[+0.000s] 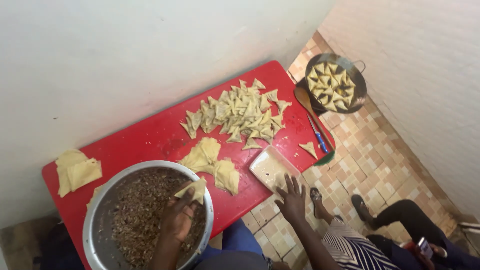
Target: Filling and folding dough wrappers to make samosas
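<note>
So the worktop is a red one pushed against a pale wall. Sitting on it: a big heap of folded triangular pastries toward the far end, one stray triangle near the edge, a few loose pastry sheets in the middle and another small stack of sheets at the near-left corner. There's a large metal bowl of dark minced filling, a small rectangular white tray hanging over the edge, plus a wooden spoon and a blue-handled knife. The tiled floor carries a dark wok of pastries.
</note>
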